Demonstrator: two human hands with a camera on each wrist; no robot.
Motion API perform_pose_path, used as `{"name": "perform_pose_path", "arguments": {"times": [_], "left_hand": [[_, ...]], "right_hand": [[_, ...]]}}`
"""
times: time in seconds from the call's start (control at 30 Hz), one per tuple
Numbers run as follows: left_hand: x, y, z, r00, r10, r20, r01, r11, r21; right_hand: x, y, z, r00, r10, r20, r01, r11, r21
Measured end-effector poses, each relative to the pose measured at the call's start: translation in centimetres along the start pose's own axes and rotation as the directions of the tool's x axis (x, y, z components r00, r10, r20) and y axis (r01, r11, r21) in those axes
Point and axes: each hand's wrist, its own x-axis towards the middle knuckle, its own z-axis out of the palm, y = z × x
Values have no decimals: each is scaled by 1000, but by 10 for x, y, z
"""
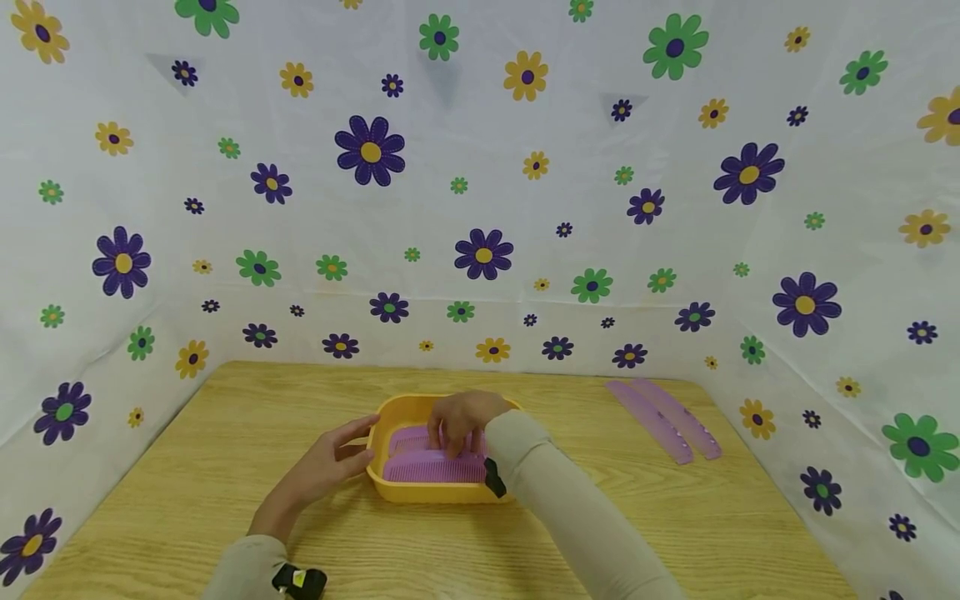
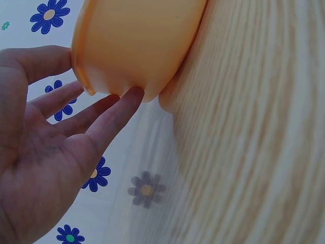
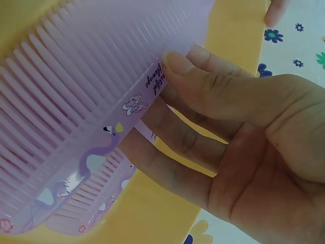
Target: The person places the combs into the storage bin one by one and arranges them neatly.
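Observation:
My right hand (image 1: 467, 421) reaches down into a yellow plastic basket (image 1: 442, 494). In the right wrist view it pinches a purple comb (image 3: 101, 109) by its spine, thumb on the printed face and fingers behind. The comb bears a flamingo picture and dark lettering. A second purple comb (image 3: 96, 201) lies partly hidden under it inside the basket. My left hand (image 1: 326, 467) is at the basket's left end, fingers spread. In the left wrist view its fingertips (image 2: 134, 94) touch the basket's outer wall (image 2: 137, 46), with the fingers mostly straight.
Two more purple combs (image 1: 652, 421) lie side by side at the right rear of the wood-grain table (image 1: 322, 554). A white flower-printed sheet (image 1: 480, 200) stands behind the table and along both sides.

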Motion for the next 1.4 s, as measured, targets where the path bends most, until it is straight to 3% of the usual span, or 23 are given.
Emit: {"name": "perform_pose_path", "arguments": {"times": [0.27,0.87,1.4], "left_hand": [[1,-3,0,1000,22,10,-22,1000,-16],[1,-3,0,1000,13,3,-13,1000,-12],[1,-4,0,1000,26,6,-26,999,-18]], "right_hand": [[0,-1,-3,999,-22,39,22,1000,8],[2,-5,-1,1000,23,13,-23,1000,0],[-15,8,-10,994,-111,1,111,992,57]]}}
